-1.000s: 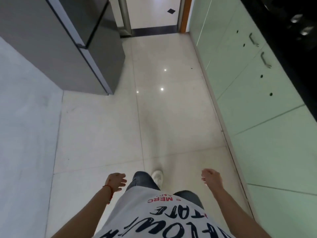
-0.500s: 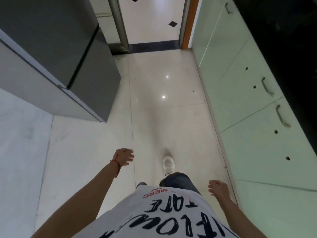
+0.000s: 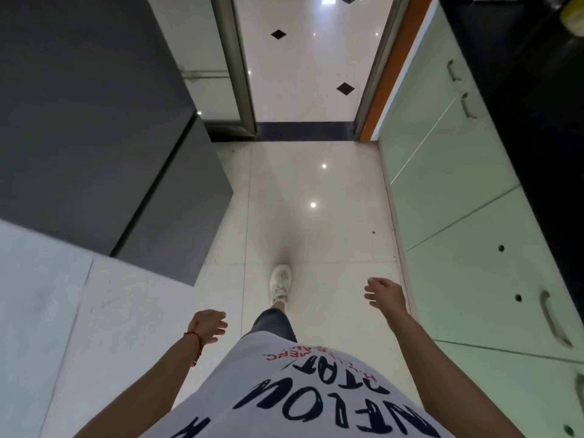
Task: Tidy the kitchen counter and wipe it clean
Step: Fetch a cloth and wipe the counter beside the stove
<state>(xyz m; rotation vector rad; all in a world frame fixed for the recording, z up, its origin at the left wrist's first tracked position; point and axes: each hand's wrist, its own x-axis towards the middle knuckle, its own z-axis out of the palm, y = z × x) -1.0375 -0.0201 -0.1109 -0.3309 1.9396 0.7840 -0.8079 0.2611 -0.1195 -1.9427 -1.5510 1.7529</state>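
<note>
Two bare hands show, the left hand (image 3: 208,325) and the right hand (image 3: 384,294), each with loosely curled fingers holding nothing. One red thread bracelet (image 3: 196,343) circles the left wrist. One white shoe (image 3: 280,283) is visible on the pale floor (image 3: 316,235). One dark grey refrigerator (image 3: 94,137) stands on the left. Four metal handles can be counted on the pale green cabinet fronts (image 3: 458,216) on the right, one of them a blurred handle (image 3: 580,390) at the frame edge. Three black diamond tiles (image 3: 345,88) mark the floor beyond one doorway (image 3: 303,131). One black counter (image 3: 537,105) runs above the cabinets, with one yellowish object (image 3: 573,11) on it, too cropped to identify.
</note>
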